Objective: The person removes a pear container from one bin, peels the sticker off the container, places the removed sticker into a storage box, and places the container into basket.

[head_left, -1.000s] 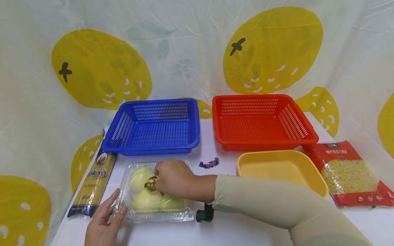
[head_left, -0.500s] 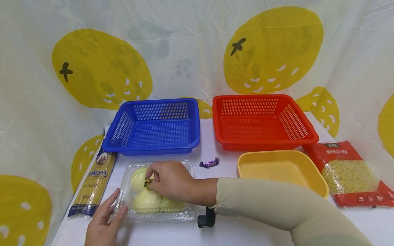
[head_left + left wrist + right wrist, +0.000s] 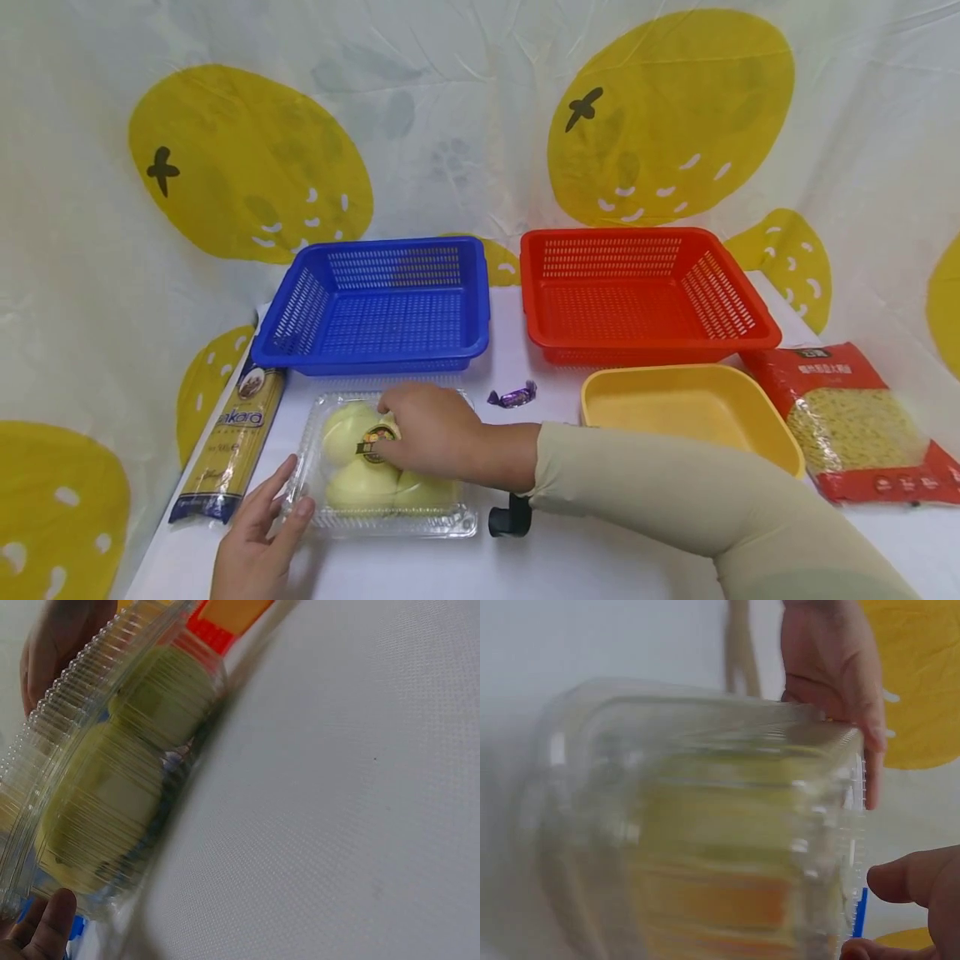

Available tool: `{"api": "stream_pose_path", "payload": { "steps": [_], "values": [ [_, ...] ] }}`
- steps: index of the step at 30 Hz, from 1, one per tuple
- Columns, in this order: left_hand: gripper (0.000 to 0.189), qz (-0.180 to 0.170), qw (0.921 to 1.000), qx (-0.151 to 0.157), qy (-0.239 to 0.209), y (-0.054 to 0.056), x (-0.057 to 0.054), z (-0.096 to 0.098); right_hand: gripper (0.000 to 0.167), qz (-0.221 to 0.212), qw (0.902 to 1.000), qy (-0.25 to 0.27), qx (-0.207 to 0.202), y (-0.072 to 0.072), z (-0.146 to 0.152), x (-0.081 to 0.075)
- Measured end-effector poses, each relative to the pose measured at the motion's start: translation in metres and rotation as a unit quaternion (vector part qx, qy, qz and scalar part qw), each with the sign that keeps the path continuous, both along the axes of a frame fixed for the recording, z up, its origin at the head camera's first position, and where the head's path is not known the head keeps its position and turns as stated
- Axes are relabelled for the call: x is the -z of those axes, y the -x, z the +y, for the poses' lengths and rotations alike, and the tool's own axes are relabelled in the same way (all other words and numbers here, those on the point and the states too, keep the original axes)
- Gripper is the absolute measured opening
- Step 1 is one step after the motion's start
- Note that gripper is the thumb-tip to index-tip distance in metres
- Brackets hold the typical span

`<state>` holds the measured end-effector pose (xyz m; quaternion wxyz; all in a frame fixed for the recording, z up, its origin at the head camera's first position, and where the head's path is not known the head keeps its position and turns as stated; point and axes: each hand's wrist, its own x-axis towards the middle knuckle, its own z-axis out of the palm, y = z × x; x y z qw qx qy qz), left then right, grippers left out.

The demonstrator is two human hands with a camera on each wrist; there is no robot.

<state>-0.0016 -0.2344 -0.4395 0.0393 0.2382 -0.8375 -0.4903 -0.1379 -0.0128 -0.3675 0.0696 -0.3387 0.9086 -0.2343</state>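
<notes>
A clear plastic clamshell box (image 3: 311,521) of pale yellow-green rounded fruit (image 3: 362,485) rests on the white table. A dark, round label (image 3: 377,443) lies on its lid. In the head view my right hand (image 3: 435,429) reaches over the lid, thumb at the label's edge. The right wrist view shows that thumb (image 3: 907,877) and a finger apart, with no object visible between them. My left hand (image 3: 255,533) touches the box's left side with fairly straight fingers; some of its fingers (image 3: 54,922) show in the left wrist view.
Behind the box stand a blue basket (image 3: 375,367) and a red basket (image 3: 652,352). A purple-wrapped candy (image 3: 513,395) lies near a yellow tray (image 3: 693,377). A spaghetti pack (image 3: 232,442) is at left, a red pasta bag (image 3: 855,425) at right.
Half a second ago my right thumb and finger pinched the label, folding it up; now it shows spread out on the lid. The left hand has kept its place at the box.
</notes>
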Motion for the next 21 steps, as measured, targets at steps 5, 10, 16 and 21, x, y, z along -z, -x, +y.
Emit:
{"api": "stream_pose_path", "payload": {
  "steps": [5, 10, 16, 21],
  "values": [
    [0.070, -0.002, 1.0000, 0.001, -0.002, 0.000, 0.002, 0.000, 0.023, 0.046, 0.9977, -0.049, -0.010, -0.002, -0.001, 0.002],
    [0.068, 0.000, 1.0000, 0.001, -0.008, -0.001, 0.003, 0.000, 0.009, 0.043, 0.9986, -0.026, -0.016, -0.002, -0.004, 0.005],
    [0.069, 0.001, 1.0000, 0.006, -0.002, -0.002, 0.003, -0.001, 0.015, 0.079, 0.9964, 0.003, -0.029, -0.002, -0.004, 0.006],
    [0.071, -0.002, 1.0000, 0.005, -0.003, 0.000, 0.002, 0.000, 0.010, 0.084, 0.9944, 0.045, -0.045, -0.002, -0.003, -0.005]
  ]
}}
